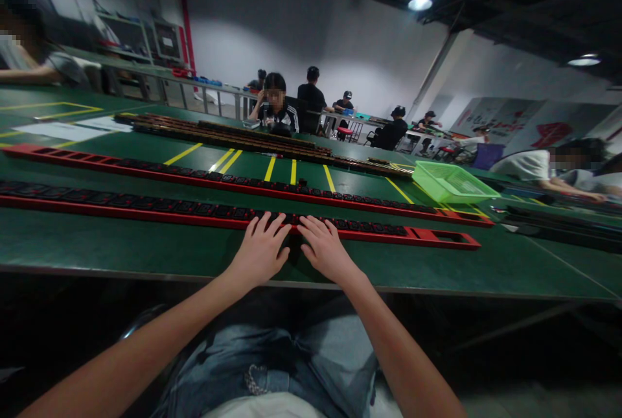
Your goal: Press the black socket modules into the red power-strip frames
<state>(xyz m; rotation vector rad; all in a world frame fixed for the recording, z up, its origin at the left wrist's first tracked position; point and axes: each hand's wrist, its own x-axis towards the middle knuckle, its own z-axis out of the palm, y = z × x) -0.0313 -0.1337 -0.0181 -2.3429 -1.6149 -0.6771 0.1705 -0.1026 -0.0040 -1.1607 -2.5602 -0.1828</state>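
Observation:
Two long red strips filled with black sockets lie across the green table [146,246]. My left hand [261,251] and my right hand [322,248] lie side by side on the near red strip [194,210], fingers stretched out and flat, fingertips pressing on its black sockets. Neither hand holds anything. The far red strip [272,190] runs parallel behind it, untouched.
A green plastic basket [451,183] stands at the right rear of the table. Darker strips [233,134] lie further back, with white paper sheets [63,129] at the left. Several seated people work at other tables behind and at both sides.

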